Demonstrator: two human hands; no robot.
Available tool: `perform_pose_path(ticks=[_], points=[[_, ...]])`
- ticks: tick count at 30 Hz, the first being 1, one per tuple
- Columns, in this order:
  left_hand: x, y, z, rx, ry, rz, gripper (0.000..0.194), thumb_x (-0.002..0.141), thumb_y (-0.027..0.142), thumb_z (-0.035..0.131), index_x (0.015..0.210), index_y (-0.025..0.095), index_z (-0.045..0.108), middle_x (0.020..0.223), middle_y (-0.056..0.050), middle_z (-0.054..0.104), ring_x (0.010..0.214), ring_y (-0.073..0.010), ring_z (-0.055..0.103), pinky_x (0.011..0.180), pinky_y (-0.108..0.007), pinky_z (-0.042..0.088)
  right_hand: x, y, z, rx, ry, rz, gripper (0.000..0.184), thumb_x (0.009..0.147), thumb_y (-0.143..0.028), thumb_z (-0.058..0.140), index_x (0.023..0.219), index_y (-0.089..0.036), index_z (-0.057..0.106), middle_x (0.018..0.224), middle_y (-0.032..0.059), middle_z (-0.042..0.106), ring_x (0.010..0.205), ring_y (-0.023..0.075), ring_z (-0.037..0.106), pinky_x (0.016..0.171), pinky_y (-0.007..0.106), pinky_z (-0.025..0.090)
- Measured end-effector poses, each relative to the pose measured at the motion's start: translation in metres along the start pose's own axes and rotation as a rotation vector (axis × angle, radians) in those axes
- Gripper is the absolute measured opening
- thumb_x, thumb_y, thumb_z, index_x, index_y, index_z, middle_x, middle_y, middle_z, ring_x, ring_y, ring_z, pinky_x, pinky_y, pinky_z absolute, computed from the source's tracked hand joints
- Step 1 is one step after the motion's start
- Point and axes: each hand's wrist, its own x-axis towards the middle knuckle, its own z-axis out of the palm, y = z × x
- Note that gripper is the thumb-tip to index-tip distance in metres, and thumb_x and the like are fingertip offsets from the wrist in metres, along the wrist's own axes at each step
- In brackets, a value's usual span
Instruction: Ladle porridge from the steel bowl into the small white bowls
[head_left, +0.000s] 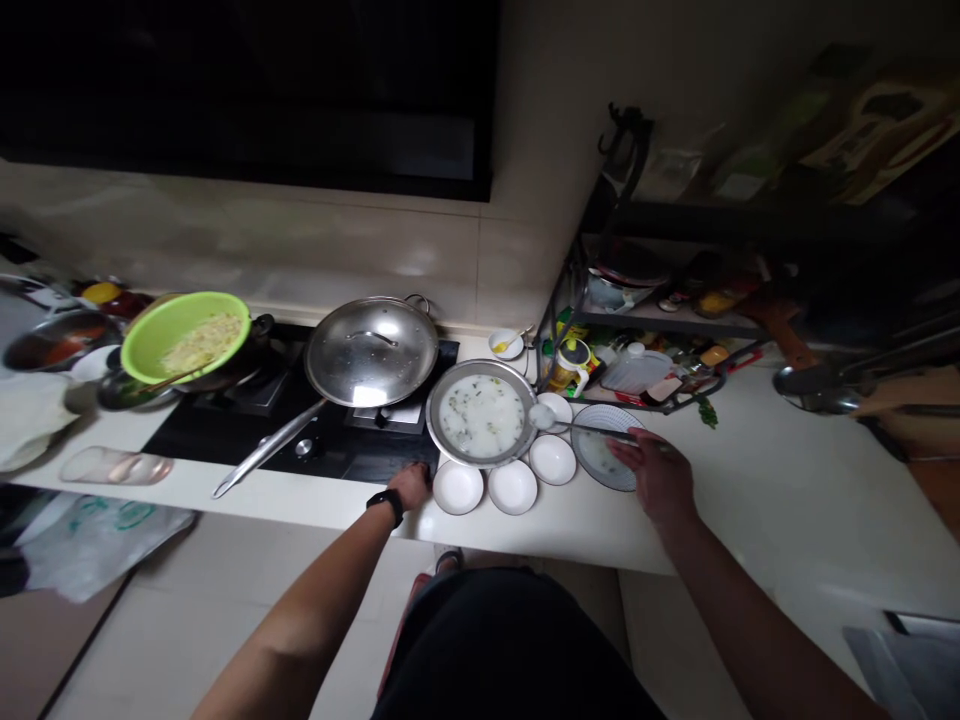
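Observation:
My right hand (649, 475) grips the long handle of a ladle (581, 428), whose white bowl hangs over the small white bowls (513, 487). Several of these stand on the white counter (360, 510) beside a striped plate (600, 447). My left hand (411, 485) rests at the front edge of the black induction cooktop (330, 455), close to a steel pan of milky soup (480, 415). Its fingers lie in shadow, and I see nothing held. To the left sit a lidded steel wok (371, 352) and a green colander of noodles (184, 338).
A shelf rack (645, 320) with bottles and containers stands behind the bowls. A clear glass (116, 466) lies on the counter's left, near a steel pan of red sauce (60, 340). A tiled wall rises behind, and a plastic bag (101, 545) hangs below the counter edge.

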Motion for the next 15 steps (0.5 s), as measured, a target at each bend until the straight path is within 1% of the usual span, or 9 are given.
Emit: perform_pose_path(ticks=[2, 4, 6, 7, 8, 9, 11, 13, 15], points=[[0.000, 0.000, 0.001, -0.008, 0.003, -0.007, 0.026, 0.094, 0.031, 0.062, 0.108, 0.014, 0.076, 0.119, -0.019, 0.078, 0.111, -0.0317, 0.074, 0.095, -0.036, 0.053, -0.004, 0.012, 0.026, -0.043, -0.049, 0.047, 0.043, 0.069, -0.049, 0.094, 0.086, -0.017, 0.070, 0.074, 0.0068, 0.078, 0.071, 0.0279, 0.082, 0.071, 0.038, 0.070], [0.001, -0.001, 0.002, -0.013, 0.007, -0.008, 0.028, 0.093, 0.033, 0.063, 0.109, 0.014, 0.076, 0.119, -0.020, 0.078, 0.111, -0.0317, 0.074, 0.095, -0.036, 0.053, -0.008, 0.023, 0.051, -0.106, -0.116, 0.060, 0.045, 0.073, -0.054, 0.090, 0.089, -0.017, 0.070, 0.071, 0.0073, 0.077, 0.071, 0.0279, 0.082, 0.072, 0.039, 0.070], [0.001, -0.001, 0.003, -0.011, 0.008, -0.004, 0.030, 0.093, 0.034, 0.063, 0.110, 0.013, 0.076, 0.118, -0.020, 0.078, 0.111, -0.0314, 0.074, 0.096, -0.036, 0.054, -0.014, 0.032, 0.072, -0.185, -0.201, 0.019, 0.047, 0.080, -0.060, 0.084, 0.094, -0.018, 0.070, 0.071, 0.0074, 0.078, 0.071, 0.0278, 0.082, 0.074, 0.041, 0.070], [0.001, -0.001, 0.004, -0.007, 0.007, 0.000, 0.030, 0.094, 0.035, 0.063, 0.111, 0.014, 0.076, 0.118, -0.020, 0.077, 0.111, -0.0312, 0.074, 0.096, -0.036, 0.054, -0.017, 0.034, 0.079, -0.236, -0.247, -0.031, 0.047, 0.084, -0.063, 0.079, 0.097, -0.018, 0.070, 0.072, 0.0076, 0.078, 0.071, 0.0277, 0.082, 0.074, 0.042, 0.070], [0.001, -0.002, 0.004, -0.003, 0.007, 0.004, 0.031, 0.094, 0.036, 0.062, 0.111, 0.014, 0.076, 0.118, -0.020, 0.077, 0.111, -0.0309, 0.074, 0.096, -0.036, 0.054, -0.020, 0.035, 0.085, -0.300, -0.301, -0.109, 0.046, 0.090, -0.063, 0.073, 0.100, -0.018, 0.071, 0.075, 0.0081, 0.079, 0.072, 0.0275, 0.082, 0.075, 0.043, 0.069], [0.001, -0.002, 0.004, 0.000, 0.008, 0.009, 0.031, 0.095, 0.037, 0.062, 0.111, 0.014, 0.076, 0.117, -0.020, 0.077, 0.112, -0.0306, 0.074, 0.096, -0.036, 0.054, -0.024, 0.034, 0.089, -0.383, -0.370, -0.220, 0.043, 0.095, -0.061, 0.067, 0.103, -0.019, 0.072, 0.080, 0.0092, 0.080, 0.076, 0.0275, 0.082, 0.078, 0.044, 0.069], [0.001, -0.003, 0.004, 0.003, 0.007, 0.013, 0.031, 0.095, 0.037, 0.062, 0.110, 0.014, 0.076, 0.117, -0.020, 0.077, 0.112, -0.0303, 0.074, 0.096, -0.036, 0.054, -0.031, 0.030, 0.090, -0.597, -0.558, -0.529, 0.033, 0.105, -0.047, 0.056, 0.109, -0.021, 0.075, 0.099, 0.0122, 0.083, 0.093, 0.0281, 0.082, 0.089, 0.045, 0.067], [0.002, -0.003, 0.005, 0.004, 0.006, 0.017, 0.031, 0.095, 0.037, 0.062, 0.111, 0.014, 0.075, 0.117, -0.021, 0.077, 0.112, -0.0307, 0.073, 0.097, -0.036, 0.054, -0.039, 0.026, 0.087, -0.834, -0.768, -0.865, 0.030, 0.106, -0.029, 0.050, 0.119, -0.022, 0.077, 0.122, 0.0140, 0.080, 0.111, 0.0282, 0.077, 0.102, 0.045, 0.063], [0.003, -0.005, 0.006, 0.008, 0.005, 0.023, 0.032, 0.095, 0.037, 0.062, 0.112, 0.013, 0.075, 0.119, -0.021, 0.077, 0.113, -0.0312, 0.073, 0.097, -0.037, 0.053, -0.048, 0.026, 0.084, -1.037, -0.938, -1.113, 0.037, 0.102, -0.016, 0.050, 0.130, -0.021, 0.075, 0.135, 0.0150, 0.075, 0.119, 0.0278, 0.074, 0.105, 0.043, 0.061]])
